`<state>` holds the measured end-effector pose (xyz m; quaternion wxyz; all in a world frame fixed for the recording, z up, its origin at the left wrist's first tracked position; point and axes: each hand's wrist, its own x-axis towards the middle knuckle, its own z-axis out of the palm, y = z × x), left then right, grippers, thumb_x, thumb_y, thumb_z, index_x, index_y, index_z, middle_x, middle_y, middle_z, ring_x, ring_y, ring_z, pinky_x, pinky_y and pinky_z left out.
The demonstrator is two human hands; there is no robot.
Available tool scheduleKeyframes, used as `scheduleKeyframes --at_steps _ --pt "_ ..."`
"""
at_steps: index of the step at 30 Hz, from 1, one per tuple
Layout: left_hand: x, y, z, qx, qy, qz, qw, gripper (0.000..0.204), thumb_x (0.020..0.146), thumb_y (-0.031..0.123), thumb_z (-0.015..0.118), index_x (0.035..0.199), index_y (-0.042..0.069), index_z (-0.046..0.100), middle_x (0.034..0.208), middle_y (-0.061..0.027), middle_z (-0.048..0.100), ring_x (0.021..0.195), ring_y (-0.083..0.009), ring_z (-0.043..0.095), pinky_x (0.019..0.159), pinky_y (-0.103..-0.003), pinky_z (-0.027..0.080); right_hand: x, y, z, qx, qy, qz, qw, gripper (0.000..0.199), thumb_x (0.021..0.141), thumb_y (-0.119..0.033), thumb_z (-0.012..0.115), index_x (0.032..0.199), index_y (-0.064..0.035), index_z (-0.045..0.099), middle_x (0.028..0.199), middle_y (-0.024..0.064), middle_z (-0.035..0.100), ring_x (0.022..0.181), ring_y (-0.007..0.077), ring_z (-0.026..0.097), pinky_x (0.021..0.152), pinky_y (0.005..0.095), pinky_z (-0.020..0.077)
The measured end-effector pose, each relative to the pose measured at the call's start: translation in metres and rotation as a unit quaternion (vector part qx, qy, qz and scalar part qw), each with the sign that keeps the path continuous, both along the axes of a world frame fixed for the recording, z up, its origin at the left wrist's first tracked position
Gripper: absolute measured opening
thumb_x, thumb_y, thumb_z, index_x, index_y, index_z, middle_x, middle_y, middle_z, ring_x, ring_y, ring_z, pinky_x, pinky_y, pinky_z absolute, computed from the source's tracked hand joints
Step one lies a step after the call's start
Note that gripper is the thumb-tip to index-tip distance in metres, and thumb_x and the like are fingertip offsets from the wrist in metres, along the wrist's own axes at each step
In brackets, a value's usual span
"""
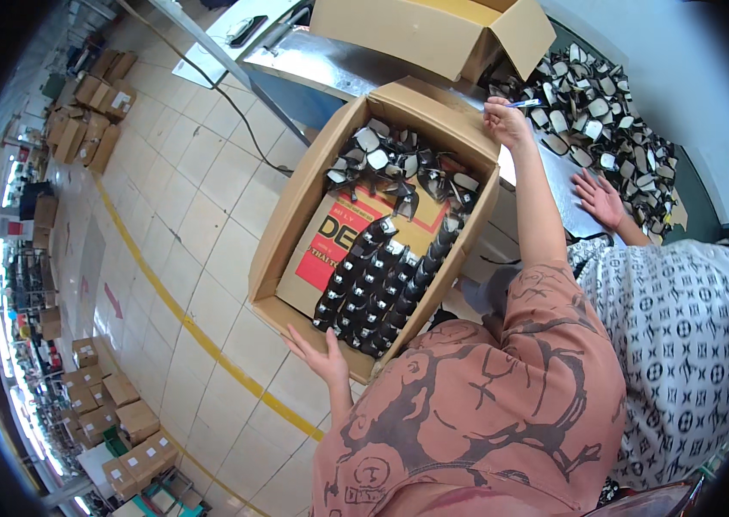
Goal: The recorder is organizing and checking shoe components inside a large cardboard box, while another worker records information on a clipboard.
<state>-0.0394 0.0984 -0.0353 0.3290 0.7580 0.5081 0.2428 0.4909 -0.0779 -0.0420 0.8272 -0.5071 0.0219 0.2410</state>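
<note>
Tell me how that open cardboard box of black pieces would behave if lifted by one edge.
The cardboard box is probably fairly heavy, since stacked black pieces fill much of it. With flaps open and thin walls, it may sag. The loose pieces at its far end would likely slide.

an open brown cardboard box (295, 226) sits tilted at centre, a red-and-tan printed card sheet (349, 246) lying on its floor. a second open carton (433, 34) stands above it on the table. small brown boxes with white labels (93, 116) stack along the floor at left, more (115, 422) at lower left.

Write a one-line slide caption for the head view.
Left hand at the near edge of a cardboard box of black shoe parts; right hand holds a blue pen at its far corner.
</note>
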Motion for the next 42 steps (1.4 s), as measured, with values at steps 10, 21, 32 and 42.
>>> scheduleKeyframes --at_steps 10,21,32,42 --pt "0.000 0.005 -0.001 0.016 0.059 -0.010 0.998 0.076 0.077 0.015 0.067 0.140 0.008 0.024 0.144 -0.0252 0.014 0.134 -0.0382 0.014 0.106 -0.042 0.017 -0.004 0.015 -0.003 -0.133 -0.106 0.048 0.984 0.022 0.071 -0.010 0.070 0.075 -0.0083 0.049 0.061 0.0029 0.055 0.045 0.0085 0.048 0.039 0.0196 0.0348" --pt "0.003 0.003 0.000 0.024 0.087 -0.001 0.996 0.076 0.077 0.017 0.068 0.140 0.011 0.025 0.144 -0.0259 0.013 0.133 -0.0379 0.015 0.106 -0.042 0.017 -0.017 0.025 -0.003 -0.191 -0.237 0.019 0.952 0.024 0.073 -0.018 0.071 0.068 -0.0091 0.048 0.055 -0.0012 0.051 0.047 0.0048 0.045 0.042 0.0190 0.0324" --pt "0.004 0.002 0.004 0.024 0.089 0.005 0.996 0.076 0.077 0.018 0.068 0.140 0.012 0.026 0.144 -0.0260 0.013 0.133 -0.0380 0.016 0.106 -0.042 0.018 -0.017 0.020 0.001 -0.202 -0.188 0.030 0.961 0.020 0.071 -0.015 0.067 0.067 -0.0078 0.048 0.057 0.0006 0.054 0.048 0.0074 0.049 0.043 0.0216 0.0376" --pt "0.004 0.003 0.003 0.024 0.086 0.003 0.996 0.075 0.077 0.015 0.068 0.139 0.011 0.027 0.144 -0.0256 0.013 0.133 -0.0370 0.016 0.106 -0.041 0.018 -0.013 0.022 -0.003 -0.219 -0.180 0.026 0.959 0.018 0.070 -0.012 0.066 0.068 -0.0073 0.049 0.057 0.0020 0.055 0.048 0.0083 0.052 0.042 0.0217 0.0385"
